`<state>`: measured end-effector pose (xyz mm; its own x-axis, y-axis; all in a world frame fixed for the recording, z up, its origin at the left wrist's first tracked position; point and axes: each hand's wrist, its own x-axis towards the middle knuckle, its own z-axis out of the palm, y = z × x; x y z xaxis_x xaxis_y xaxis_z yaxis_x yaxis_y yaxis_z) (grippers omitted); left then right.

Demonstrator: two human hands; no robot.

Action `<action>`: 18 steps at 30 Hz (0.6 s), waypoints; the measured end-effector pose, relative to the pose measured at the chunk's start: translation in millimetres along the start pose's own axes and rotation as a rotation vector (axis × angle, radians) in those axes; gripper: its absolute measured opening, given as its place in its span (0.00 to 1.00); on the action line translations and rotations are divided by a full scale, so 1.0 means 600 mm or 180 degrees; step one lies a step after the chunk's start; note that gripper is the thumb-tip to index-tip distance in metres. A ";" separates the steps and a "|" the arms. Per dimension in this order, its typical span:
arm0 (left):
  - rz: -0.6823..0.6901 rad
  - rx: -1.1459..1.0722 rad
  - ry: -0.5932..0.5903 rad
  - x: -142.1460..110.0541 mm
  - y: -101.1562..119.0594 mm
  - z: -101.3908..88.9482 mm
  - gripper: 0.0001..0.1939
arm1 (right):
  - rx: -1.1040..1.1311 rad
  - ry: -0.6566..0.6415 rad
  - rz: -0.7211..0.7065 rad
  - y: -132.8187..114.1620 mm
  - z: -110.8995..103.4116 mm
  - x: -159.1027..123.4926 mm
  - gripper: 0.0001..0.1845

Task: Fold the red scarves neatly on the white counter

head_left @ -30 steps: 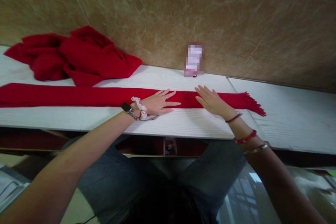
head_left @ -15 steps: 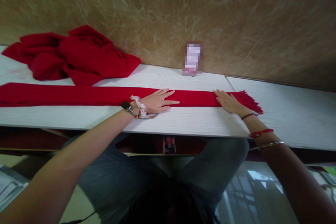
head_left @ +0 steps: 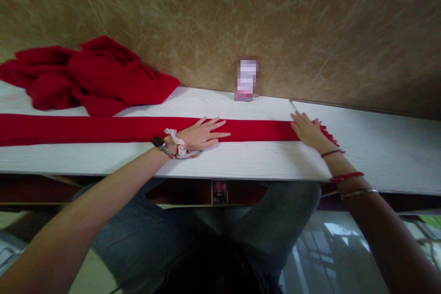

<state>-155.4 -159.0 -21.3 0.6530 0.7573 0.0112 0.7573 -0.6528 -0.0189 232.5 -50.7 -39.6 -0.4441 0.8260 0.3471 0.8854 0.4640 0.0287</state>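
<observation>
A long red scarf [head_left: 261,130] lies folded into a narrow band across the white tabletop, its fringed end at the right and its other end running out of view at the left. My left hand [head_left: 200,134] rests flat on the middle of it, fingers spread. Close to the fringe, my right hand [head_left: 309,131] lies palm down on the scarf with its fingers stretched out, covering part of the fringe. Behind the scarf at the left sits a crumpled heap of red cloth [head_left: 103,76].
A brown marbled wall [head_left: 206,23] rises behind the white tabletop [head_left: 241,161]. A small blurred-out pinkish-white object [head_left: 247,78] stands against the wall. Below the front edge another small blurred-out object [head_left: 219,191] shows between my knees.
My right hand has slid right along the scarf toward the fringe and now covers more of it. My left hand stays flat on the scarf. The whole view has shifted slightly.
</observation>
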 end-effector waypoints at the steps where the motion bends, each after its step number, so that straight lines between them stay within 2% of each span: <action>1: 0.0004 0.0007 -0.0007 0.000 0.001 0.000 0.22 | 0.0042 -0.0127 -0.0160 -0.049 -0.006 0.009 0.24; 4: 0.0016 0.0007 -0.0079 0.001 0.001 0.001 0.22 | 0.0274 -0.0471 -0.0749 -0.177 -0.016 0.032 0.25; 7: -0.0019 -0.0015 -0.0138 0.002 0.001 0.002 0.23 | 0.0325 -0.0678 -0.1189 -0.244 -0.016 0.042 0.27; 10: -0.0034 -0.0046 -0.0133 0.002 0.002 0.003 0.23 | 0.0303 -0.0702 -0.1322 -0.252 -0.011 0.043 0.27; 18: -0.0148 -0.0124 -0.0095 0.003 0.010 -0.005 0.24 | 0.0272 -0.0566 -0.1352 -0.214 0.002 0.039 0.26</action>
<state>-149.7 -161.6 -18.5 0.6171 0.7867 -0.0186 0.7869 -0.6168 0.0198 108.2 -90.9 -36.1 -0.7881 0.5957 0.1550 0.6088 0.7915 0.0537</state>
